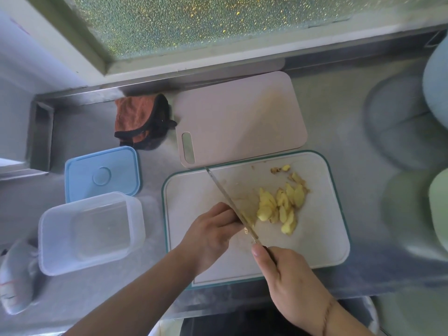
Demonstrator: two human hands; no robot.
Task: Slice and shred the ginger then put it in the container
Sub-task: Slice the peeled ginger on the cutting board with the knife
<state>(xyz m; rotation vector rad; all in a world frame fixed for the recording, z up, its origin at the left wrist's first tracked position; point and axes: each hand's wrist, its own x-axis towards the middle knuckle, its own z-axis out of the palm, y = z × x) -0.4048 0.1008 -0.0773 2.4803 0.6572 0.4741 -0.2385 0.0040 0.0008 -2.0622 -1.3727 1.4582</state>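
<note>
R hand (288,275) nearest the camera, fingers wrapped round the dark knife handle, forefinger laid fwd toward the blade. Knife (230,202) runs diagonally, handle near-right, tip far-left, tip reaching the far edge of the white board (322,248). L hand (213,229) sits just left of the blade, fingers curled under w/ knuckles against the blade's flat; whether it pins a piece of ginger I can't tell, fingertips hidden.

Ginger slices (278,204) lie in a loose heap just right of the blade, mid-board, a few scraps further back toward the far-right corner. So the ginger is on the R-hand side of the knife, and the L hand is across the blade from it. Slices mostly lie w/ long axes pointing away from the camera, roughly along the blade line. My guess: slicing mostly done, shredding next, slices need stacking under the L hand first.

Container (92,231) stands open well left of the board, nearer the L hand; blue lid (101,173) just behind it. Further back: pink board (242,117), orange cloth (140,122).

No legible writing or brands anywhere.
</note>
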